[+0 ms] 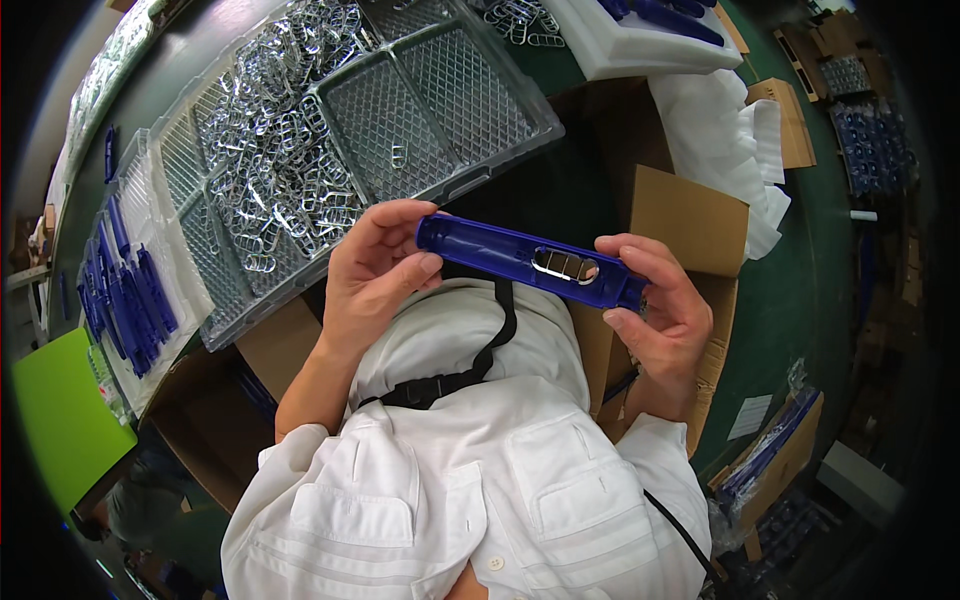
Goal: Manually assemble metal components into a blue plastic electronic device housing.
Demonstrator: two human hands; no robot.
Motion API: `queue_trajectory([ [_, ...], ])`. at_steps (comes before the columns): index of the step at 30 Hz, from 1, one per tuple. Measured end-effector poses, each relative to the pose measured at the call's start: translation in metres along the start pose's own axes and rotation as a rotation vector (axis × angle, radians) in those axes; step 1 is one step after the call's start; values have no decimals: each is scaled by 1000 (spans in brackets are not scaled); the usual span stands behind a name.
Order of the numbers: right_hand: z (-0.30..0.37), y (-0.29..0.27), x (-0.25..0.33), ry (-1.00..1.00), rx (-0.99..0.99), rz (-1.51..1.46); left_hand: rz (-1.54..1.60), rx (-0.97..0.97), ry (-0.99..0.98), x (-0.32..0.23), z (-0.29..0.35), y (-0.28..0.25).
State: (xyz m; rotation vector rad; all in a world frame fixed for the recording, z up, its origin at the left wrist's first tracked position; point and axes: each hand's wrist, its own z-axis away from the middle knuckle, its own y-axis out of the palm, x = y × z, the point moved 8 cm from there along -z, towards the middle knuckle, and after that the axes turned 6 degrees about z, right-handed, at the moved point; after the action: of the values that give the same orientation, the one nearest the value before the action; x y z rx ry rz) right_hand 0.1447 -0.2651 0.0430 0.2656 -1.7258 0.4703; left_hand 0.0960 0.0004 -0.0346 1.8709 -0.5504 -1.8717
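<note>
A long, trough-shaped blue plastic housing [485,248] is held level in front of my body by both hands. My left hand [372,270] pinches its left end between thumb and fingers. At the other end, my right hand [668,312] grips the narrower tip the same way. A shiny metal frame with crossbars [563,266] sits at the oval opening in the housing's right half; a bit of skin shows through it. Beyond my hands lies a clear divided tray [462,95], with a heap of similar metal frames [285,150] in its left part.
Several slim blue plastic parts [128,295] lie in a white liner at the left. An open cardboard box [690,220] stands at the right. Behind it are white foam sheets [715,130] and a foam block [640,45] carrying blue parts. A lime-green panel [70,420] is lower left.
</note>
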Motion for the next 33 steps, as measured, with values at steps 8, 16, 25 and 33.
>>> queue_trajectory([
  [8,-3,0,-5,9,0,-22,-90,3,72,-4,-4,-2],
  [16,-5,-6,-15,23,-34,92,-301,21,198,-12,0,-6],
  [25,-7,-8,-37,265,-50,133,-25,-69,-331,30,9,-11],
  [33,-5,-13,-43,286,-44,98,-30,-28,-431,43,12,-5],
])
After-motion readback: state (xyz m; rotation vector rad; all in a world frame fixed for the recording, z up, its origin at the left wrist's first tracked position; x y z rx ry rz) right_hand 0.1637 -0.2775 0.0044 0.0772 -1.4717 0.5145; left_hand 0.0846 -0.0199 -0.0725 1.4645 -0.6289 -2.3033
